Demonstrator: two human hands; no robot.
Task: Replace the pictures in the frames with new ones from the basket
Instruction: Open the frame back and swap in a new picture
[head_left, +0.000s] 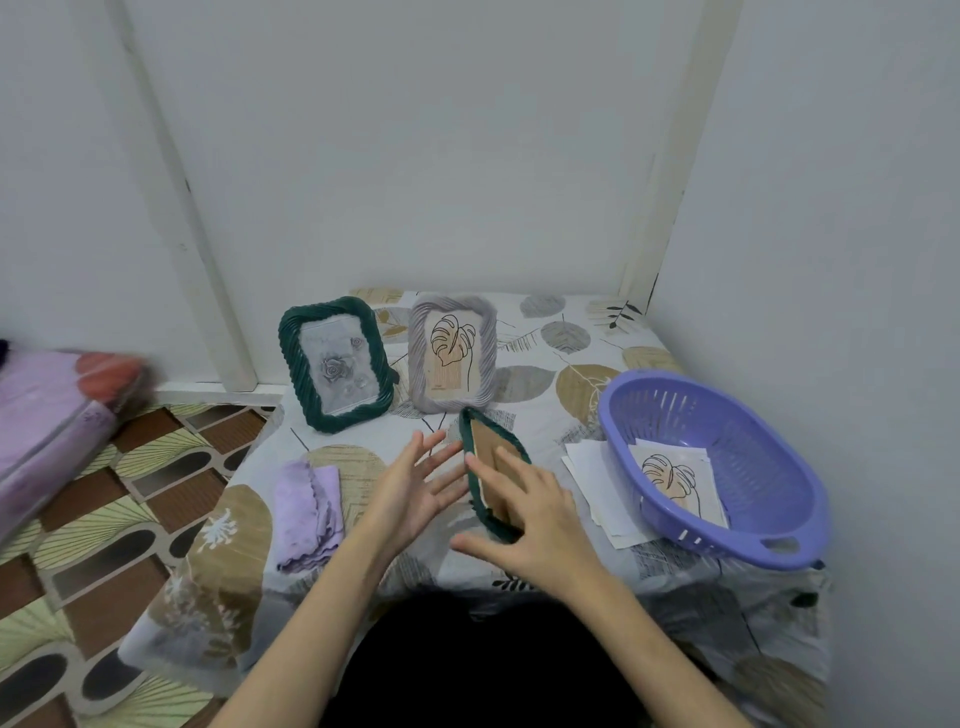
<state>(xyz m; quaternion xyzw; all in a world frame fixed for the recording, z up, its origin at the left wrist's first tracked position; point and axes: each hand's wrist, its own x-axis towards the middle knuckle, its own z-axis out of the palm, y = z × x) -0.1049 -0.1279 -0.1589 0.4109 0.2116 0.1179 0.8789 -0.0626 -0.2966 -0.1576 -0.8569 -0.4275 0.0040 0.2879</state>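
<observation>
We see a dark green frame (493, 470) at the middle of the table (550, 353), back side up, tilted on its left long edge; its long axis runs from near us away toward the wall. Our right hand (524, 512) rests on its brown backing with fingers straight, while the left hand (415, 486) hovers released just beside its left edge. Behind stand another green frame (335, 364) and a grey frame (453, 354), both upright. The purple basket (711, 462), right, holds a leaf picture (675, 480).
</observation>
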